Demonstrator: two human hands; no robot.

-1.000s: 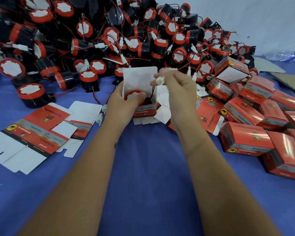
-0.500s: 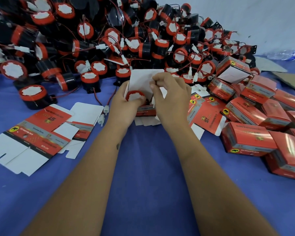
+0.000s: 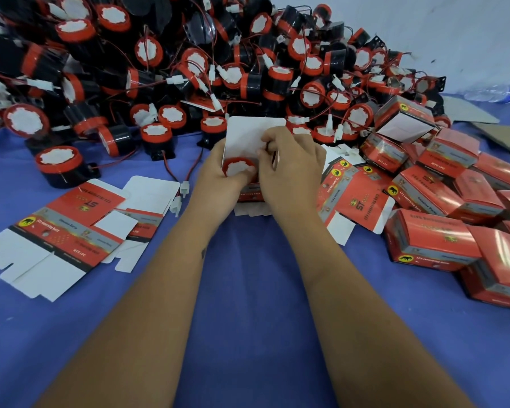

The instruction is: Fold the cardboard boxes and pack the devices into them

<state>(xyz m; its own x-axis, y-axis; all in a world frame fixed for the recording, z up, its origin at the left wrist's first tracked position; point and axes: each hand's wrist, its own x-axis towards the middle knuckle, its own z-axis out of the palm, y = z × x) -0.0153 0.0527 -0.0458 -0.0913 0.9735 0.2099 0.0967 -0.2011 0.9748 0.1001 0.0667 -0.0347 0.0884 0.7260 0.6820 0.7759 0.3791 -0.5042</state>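
a blue cloth [image 3: 248,304] covers the table. a big heap of black-and-red devices [image 3: 165,69] fills the far side. closed red boxes [image 3: 433,242] pile up at the right, flat box blanks [image 3: 68,228] lie at the left. at centre an open box [image 3: 255,134] stands with its white lid flap up and a device [image 3: 237,169] sitting inside. the left hand [image 3: 218,178] grips the box's left side, thumb on the device. the right hand [image 3: 292,169] curls its fingers at the box's mouth, pinching something too small to tell.
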